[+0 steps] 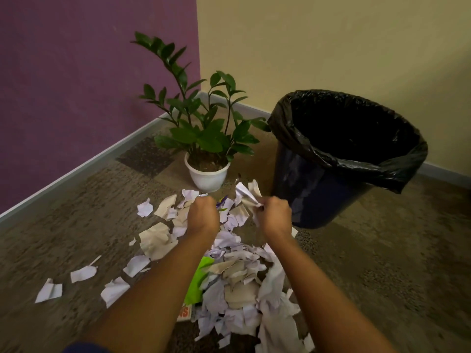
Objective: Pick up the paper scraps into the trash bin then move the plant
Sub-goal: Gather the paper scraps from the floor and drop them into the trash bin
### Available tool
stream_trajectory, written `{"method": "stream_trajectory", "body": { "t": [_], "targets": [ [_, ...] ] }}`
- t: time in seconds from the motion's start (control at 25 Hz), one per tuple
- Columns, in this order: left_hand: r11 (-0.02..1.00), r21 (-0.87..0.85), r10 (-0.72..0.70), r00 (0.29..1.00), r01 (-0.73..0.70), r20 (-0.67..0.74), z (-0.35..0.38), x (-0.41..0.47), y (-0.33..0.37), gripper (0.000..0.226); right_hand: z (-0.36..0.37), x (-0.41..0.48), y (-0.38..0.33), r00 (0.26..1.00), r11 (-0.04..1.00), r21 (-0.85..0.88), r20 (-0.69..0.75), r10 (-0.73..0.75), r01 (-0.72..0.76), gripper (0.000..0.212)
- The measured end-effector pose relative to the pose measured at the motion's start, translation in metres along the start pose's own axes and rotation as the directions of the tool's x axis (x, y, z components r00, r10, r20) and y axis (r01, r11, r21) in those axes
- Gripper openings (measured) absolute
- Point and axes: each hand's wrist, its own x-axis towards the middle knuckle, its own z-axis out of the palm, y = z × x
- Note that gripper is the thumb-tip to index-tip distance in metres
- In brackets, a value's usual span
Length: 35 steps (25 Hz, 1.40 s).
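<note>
Trash bin [313,189] stands ahead and right of both hands, mouth open; the right hand [276,216] is nearer. Paper scraps [242,284] litter the floor [76,238] under the arms. Plant [201,128] sits just left of the bin. Right fingers pinch a crumpled wad [246,194]. Left hand [204,214] is curled down over the scraps; cannot tell whether it grips any.

The bin [318,187] stood open on top, just right of the scraps [237,281]. The plant [204,138] stood close on its left. Bare carpet [382,263] lay to the right.
</note>
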Motion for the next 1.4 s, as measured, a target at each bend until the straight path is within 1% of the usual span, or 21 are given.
{"method": "stream_trajectory", "body": {
  "t": [0.08,0.2,0.32,0.52,0.68,0.76,0.84,0.88,1.0,1.08,1.12,1.16,1.2,1.28,1.32,1.4],
  "targets": [
    [0.999,-0.029,0.018,0.999,-0.019,-0.038,-0.015,-0.002,0.011,0.022,-0.024,-0.001,-0.013,0.998,0.999,0.012,-0.051,-0.043,0.044,0.033],
    [0.994,-0.07,0.074,0.993,-0.08,-0.087,-0.043,-0.005,0.032,0.023,-0.067,-0.003,-0.034,0.989,0.996,0.064,-0.141,-0.053,0.062,0.031],
    [0.98,-0.141,0.12,0.981,-0.141,-0.15,-0.075,-0.005,0.057,0.021,-0.112,-0.003,-0.055,0.983,0.991,0.11,-0.174,-0.054,0.074,0.029],
    [0.932,-0.257,0.177,0.941,-0.254,-0.289,-0.13,-0.011,0.104,0.018,-0.186,0.01,-0.072,0.987,0.959,0.281,-0.159,0.01,0.036,0.026],
    [0.884,-0.325,0.194,0.897,-0.335,-0.397,-0.169,-0.011,0.136,0.016,-0.233,0.037,-0.069,0.965,0.952,0.307,-0.254,0.069,0.012,0.034],
    [0.859,-0.36,0.2,0.886,-0.364,-0.418,-0.181,-0.009,0.149,0.015,-0.242,0.051,-0.055,0.948,0.979,0.203,-0.303,0.095,-0.033,0.031],
    [0.845,-0.364,0.225,0.878,-0.391,-0.422,-0.186,-0.006,0.163,0.015,-0.238,0.063,-0.038,0.949,0.994,0.058,-0.298,0.102,-0.088,0.026],
    [0.844,-0.355,0.238,0.874,-0.402,-0.423,-0.186,-0.004,0.17,0.014,-0.232,0.068,-0.029,0.954,0.994,0.013,-0.278,0.109,-0.109,0.027],
    [0.843,-0.321,0.28,0.861,-0.432,-0.424,-0.183,0.004,0.189,0.012,-0.213,0.078,-0.008,0.979,0.987,-0.086,-0.161,0.124,-0.139,0.041],
    [0.844,-0.304,0.297,0.857,-0.442,-0.421,-0.177,0.008,0.2,0.012,-0.204,0.082,0.003,0.992,0.975,-0.187,-0.009,0.124,-0.123,0.052],
    [0.848,-0.295,0.303,0.859,-0.441,-0.413,-0.174,0.01,0.205,0.013,-0.203,0.084,0.009,0.99,0.972,-0.205,0.061,0.127,-0.112,0.058],
    [0.854,-0.283,0.308,0.863,-0.437,-0.4,-0.169,0.012,0.209,0.013,-0.205,0.086,0.014,0.987,0.978,-0.172,0.087,0.134,-0.118,0.062],
    [0.861,-0.272,0.315,0.87,-0.43,-0.38,-0.163,0.014,0.213,0.014,-0.211,0.089,0.019,0.988,0.986,-0.096,0.057,0.143,-0.137,0.062],
    [0.873,-0.259,0.325,0.889,-0.414,-0.324,-0.153,0.018,0.22,0.015,-0.227,0.093,0.028,0.979,0.982,0.09,-0.107,0.175,-0.166,0.05],
    [0.877,-0.256,0.329,0.896,-0.407,-0.298,-0.148,0.021,0.225,0.016,-0.237,0.095,0.033,0.964,0.973,0.155,-0.182,0.195,-0.168,0.043],
    [0.883,-0.233,0.35,0.902,-0.408,-0.253,-0.138,0.026,0.237,0.017,-0.256,0.096,0.039,0.935,0.961,0.232,-0.28,0.217,-0.154,0.033]
  ]
}}
